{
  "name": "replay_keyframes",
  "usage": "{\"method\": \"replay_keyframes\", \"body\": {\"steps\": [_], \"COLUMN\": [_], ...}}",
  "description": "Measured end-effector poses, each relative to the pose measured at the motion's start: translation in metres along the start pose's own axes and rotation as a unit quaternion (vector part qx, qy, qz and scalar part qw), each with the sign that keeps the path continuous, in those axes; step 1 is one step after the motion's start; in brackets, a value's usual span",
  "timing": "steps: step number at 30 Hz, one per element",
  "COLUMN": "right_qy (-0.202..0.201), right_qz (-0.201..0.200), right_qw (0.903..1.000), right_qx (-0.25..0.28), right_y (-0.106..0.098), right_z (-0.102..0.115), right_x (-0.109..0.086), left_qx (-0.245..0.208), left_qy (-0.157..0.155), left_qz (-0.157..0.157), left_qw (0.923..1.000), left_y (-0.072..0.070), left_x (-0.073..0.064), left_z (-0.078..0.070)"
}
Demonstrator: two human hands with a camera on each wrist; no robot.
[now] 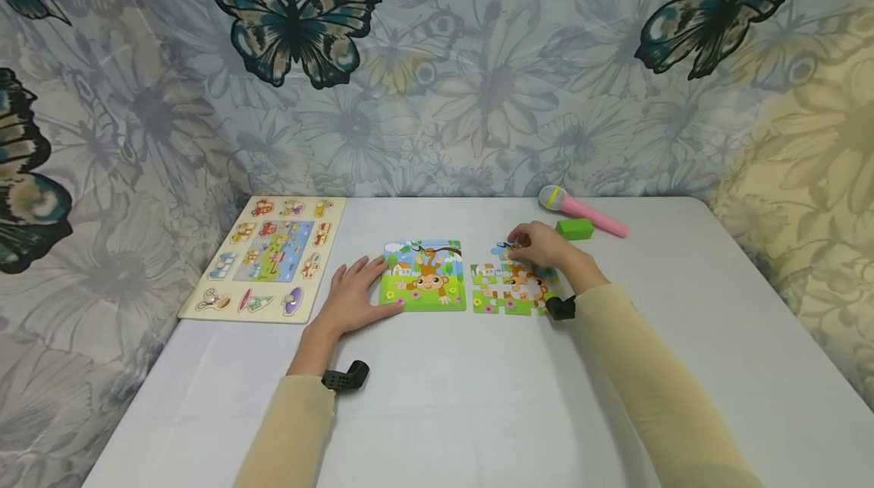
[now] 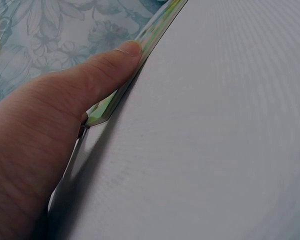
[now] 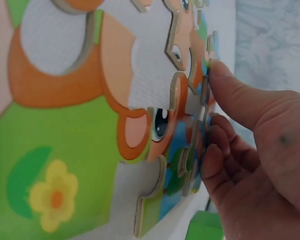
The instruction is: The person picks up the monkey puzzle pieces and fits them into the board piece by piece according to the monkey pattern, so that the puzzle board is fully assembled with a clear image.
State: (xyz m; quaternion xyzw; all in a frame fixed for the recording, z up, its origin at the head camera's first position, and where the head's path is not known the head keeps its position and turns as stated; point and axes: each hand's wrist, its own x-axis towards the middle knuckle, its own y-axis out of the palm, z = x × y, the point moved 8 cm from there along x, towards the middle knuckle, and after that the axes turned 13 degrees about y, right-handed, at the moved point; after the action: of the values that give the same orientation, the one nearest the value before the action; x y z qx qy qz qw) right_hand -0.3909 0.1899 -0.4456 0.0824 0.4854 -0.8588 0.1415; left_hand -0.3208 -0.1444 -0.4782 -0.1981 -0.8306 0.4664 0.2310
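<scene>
My left hand [image 1: 353, 297] lies with spread fingers at the left side of a square monkey picture board [image 1: 426, 279]. In the left wrist view the thumb [image 2: 107, 67] rests on the rim of that board. To the right, jigsaw pieces [image 1: 486, 300] of a similar monkey picture lie loosely arranged, with gaps between them. At the far side of these pieces my right hand [image 1: 542, 245] pinches a blue-edged puzzle piece [image 1: 501, 248] between thumb and curled fingers. The right wrist view shows the thumb and fingers at the pieces' edge; the held piece is mostly hidden.
A wooden puzzle board [image 1: 225, 298] with vehicle and toy pictures lies at the left. Behind my right hand are a green block [image 1: 575, 229] and a pink toy microphone [image 1: 594, 216]. A flowered, butterfly-patterned wall [image 1: 437, 131] borders the white table [image 1: 437, 412].
</scene>
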Motion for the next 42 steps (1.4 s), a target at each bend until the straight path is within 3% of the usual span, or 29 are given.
{"method": "replay_keyframes", "body": {"steps": [14,24,31,42], "right_qy": [-0.007,-0.012,-0.044,-0.087], "right_qz": [-0.038,-0.03,-0.044,0.007], "right_qw": [0.9987,0.9936,0.9928,0.9859], "right_qx": [0.032,0.109,0.102,0.143], "right_y": [-0.002,-0.015,-0.008,0.032], "right_z": [-0.004,0.0,0.032,0.091], "right_x": [0.001,-0.006,-0.003,0.018], "left_qx": [0.0,0.002,-0.003,0.0], "left_qy": [0.005,0.005,-0.003,-0.003], "left_qz": [-0.006,-0.004,-0.001,0.002], "left_qw": [1.0,1.0,1.0,1.0], "left_y": [-0.001,0.0,0.0,0.0], "left_x": [0.0,0.0,-0.001,0.0], "left_z": [-0.002,0.0,0.002,0.003]}}
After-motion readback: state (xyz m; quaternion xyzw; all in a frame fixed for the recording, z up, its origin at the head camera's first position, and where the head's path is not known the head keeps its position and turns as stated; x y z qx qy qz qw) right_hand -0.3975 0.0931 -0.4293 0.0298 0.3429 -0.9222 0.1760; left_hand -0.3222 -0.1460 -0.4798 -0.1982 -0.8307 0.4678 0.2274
